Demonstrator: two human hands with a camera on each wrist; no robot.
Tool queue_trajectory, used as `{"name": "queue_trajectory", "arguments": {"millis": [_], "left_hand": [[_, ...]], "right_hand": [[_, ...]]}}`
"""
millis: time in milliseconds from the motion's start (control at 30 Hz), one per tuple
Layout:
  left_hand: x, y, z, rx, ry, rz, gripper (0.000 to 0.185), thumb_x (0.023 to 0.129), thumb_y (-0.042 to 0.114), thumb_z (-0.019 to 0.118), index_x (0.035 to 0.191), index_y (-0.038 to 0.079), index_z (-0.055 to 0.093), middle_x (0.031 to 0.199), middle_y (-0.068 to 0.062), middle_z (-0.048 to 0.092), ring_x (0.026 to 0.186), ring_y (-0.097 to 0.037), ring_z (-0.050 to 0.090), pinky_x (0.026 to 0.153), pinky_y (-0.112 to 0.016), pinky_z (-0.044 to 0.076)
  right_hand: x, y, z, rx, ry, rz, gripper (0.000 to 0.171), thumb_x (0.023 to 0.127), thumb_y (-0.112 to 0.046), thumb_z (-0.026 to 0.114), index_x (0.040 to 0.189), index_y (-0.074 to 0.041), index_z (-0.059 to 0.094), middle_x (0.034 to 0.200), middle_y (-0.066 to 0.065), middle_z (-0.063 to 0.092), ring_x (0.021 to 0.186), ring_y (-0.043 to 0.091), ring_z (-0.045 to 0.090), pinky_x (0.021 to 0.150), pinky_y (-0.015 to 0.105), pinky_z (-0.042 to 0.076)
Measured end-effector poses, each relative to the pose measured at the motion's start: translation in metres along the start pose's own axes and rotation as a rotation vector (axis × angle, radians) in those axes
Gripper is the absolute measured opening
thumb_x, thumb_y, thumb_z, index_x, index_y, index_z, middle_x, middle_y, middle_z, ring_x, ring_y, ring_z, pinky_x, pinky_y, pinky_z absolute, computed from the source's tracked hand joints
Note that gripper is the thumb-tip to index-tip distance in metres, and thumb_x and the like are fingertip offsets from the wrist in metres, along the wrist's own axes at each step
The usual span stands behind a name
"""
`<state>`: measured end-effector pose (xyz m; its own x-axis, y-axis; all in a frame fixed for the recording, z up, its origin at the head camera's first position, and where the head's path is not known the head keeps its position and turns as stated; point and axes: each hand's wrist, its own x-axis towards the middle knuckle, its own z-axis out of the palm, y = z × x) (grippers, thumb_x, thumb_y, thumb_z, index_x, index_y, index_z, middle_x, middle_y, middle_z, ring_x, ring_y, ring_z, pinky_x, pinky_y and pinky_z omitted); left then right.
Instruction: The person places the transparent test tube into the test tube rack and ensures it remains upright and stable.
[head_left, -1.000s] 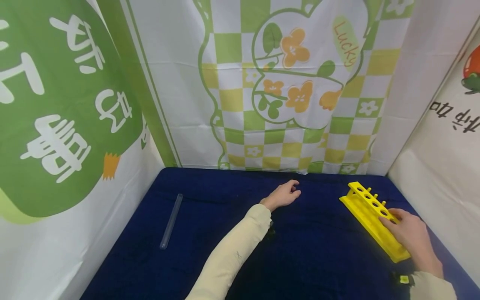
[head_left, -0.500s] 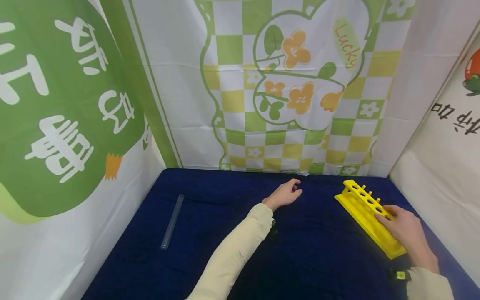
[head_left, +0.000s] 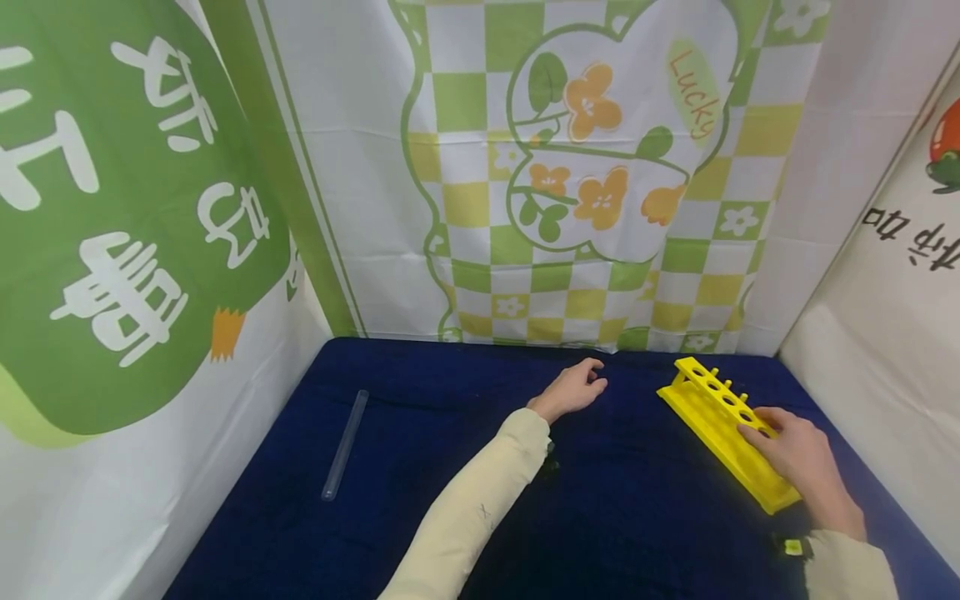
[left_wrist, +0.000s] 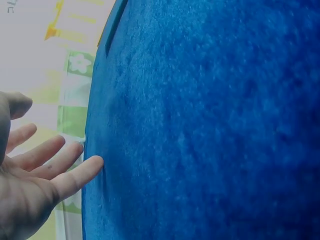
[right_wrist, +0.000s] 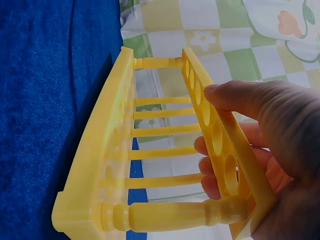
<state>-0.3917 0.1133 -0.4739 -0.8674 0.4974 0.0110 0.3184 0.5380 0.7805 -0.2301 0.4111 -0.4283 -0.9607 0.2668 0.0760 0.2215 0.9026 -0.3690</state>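
Note:
A yellow test tube rack (head_left: 712, 421) stands on the dark blue cloth (head_left: 420, 500) at the right. My right hand (head_left: 791, 454) grips its near end, thumb on the holed top plate and fingers curled under it, as the right wrist view shows at the rack (right_wrist: 165, 150) and right hand (right_wrist: 260, 145). My left hand (head_left: 573, 387) rests on the cloth near the back, fingers relaxed and holding nothing; the left wrist view shows the left hand (left_wrist: 40, 175) with fingers spread by the cloth (left_wrist: 210, 125). A clear test tube (head_left: 345, 444) lies on the cloth at the left, far from both hands.
Printed fabric walls close in the cloth: a green one (head_left: 127, 217) at the left, a checkered flower one (head_left: 585, 175) at the back, a white one (head_left: 885, 333) at the right.
My right hand has slid the yellow rack a little to the left and away from me. The left hand and the tube stay where they were.

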Motion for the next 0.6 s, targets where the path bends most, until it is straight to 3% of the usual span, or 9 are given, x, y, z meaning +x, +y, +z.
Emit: {"name": "queue_trajectory", "arguments": {"millis": [367, 600], "left_hand": [[-0.001, 0.003, 0.007, -0.046, 0.012, 0.012, 0.052, 0.100, 0.056, 0.044, 0.143, 0.026, 0.046, 0.131, 0.000, 0.061, 0.111, -0.015, 0.062, 0.090, -0.036, 0.053], [-0.001, 0.003, 0.011, -0.072, 0.006, 0.041, 0.052, 0.100, 0.057, 0.042, 0.142, 0.027, 0.047, 0.132, 0.000, 0.061, 0.112, -0.015, 0.062, 0.091, -0.035, 0.053]], "right_hand": [[0.000, -0.002, 0.000, -0.004, -0.012, -0.013, 0.069, 0.094, -0.048, 0.061, 0.130, 0.011, 0.052, 0.124, 0.036, 0.054, 0.105, 0.050, 0.051, 0.086, 0.062, 0.045], [0.002, -0.005, 0.004, 0.000, -0.024, -0.026, 0.070, 0.094, -0.049, 0.060, 0.130, 0.011, 0.051, 0.124, 0.036, 0.055, 0.105, 0.049, 0.052, 0.085, 0.061, 0.046]]}}
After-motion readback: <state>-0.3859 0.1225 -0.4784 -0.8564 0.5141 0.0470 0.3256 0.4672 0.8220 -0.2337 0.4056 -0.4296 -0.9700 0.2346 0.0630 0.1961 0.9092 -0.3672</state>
